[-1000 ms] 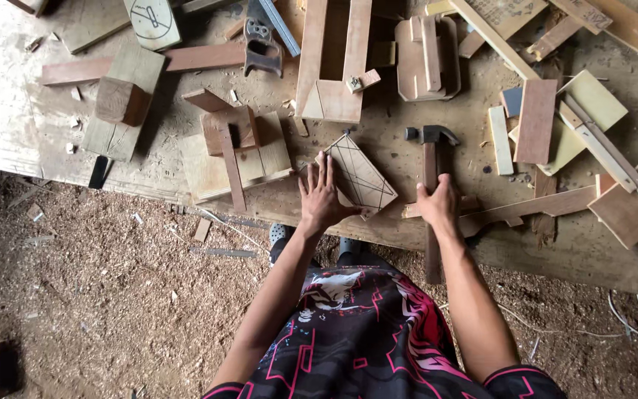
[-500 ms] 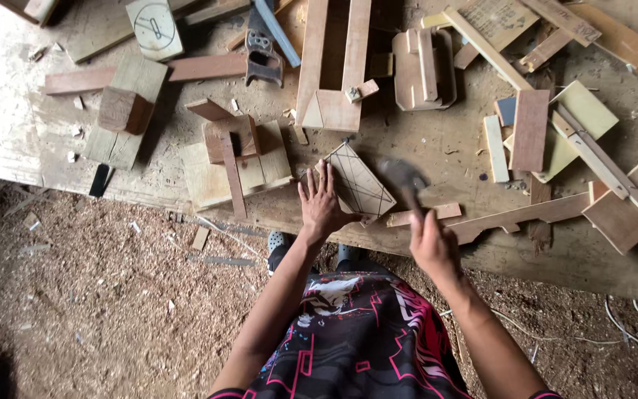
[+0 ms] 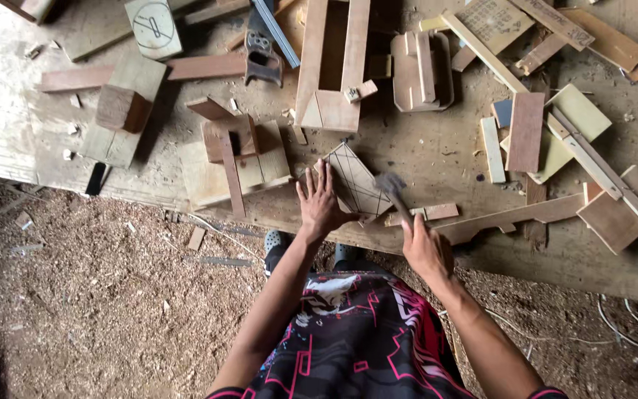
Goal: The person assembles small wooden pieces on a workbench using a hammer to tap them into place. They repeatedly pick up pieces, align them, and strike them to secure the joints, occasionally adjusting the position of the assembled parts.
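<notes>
The floor nearest the camera is covered in sawdust (image 3: pixel 75 310), with the person's patterned shirt (image 3: pixel 363 332) at bottom centre. The right hand (image 3: pixel 426 250) is closed around the handle of a hammer (image 3: pixel 396 193), whose head is blurred and sits just beside the right edge of a diamond-shaped wooden panel (image 3: pixel 352 181). The left hand (image 3: pixel 320 203) lies flat with fingers spread wide, pressing on the left part of that panel; it grips nothing. The panel rests near the front edge of the plywood workbench (image 3: pixel 444 148) and bears ruled pencil lines. A thin wooden strip (image 3: pixel 422 214) lies just to the right of the panel, near the hammer handle. To the left of the left hand stands a small assembly of wooden blocks (image 3: pixel 238 151). Farther back lie an open rectangular wooden frame (image 3: pixel 334 63), a hand plane (image 3: pixel 262 55) and, to the right, scattered offcuts (image 3: pixel 555 125) of board.
</notes>
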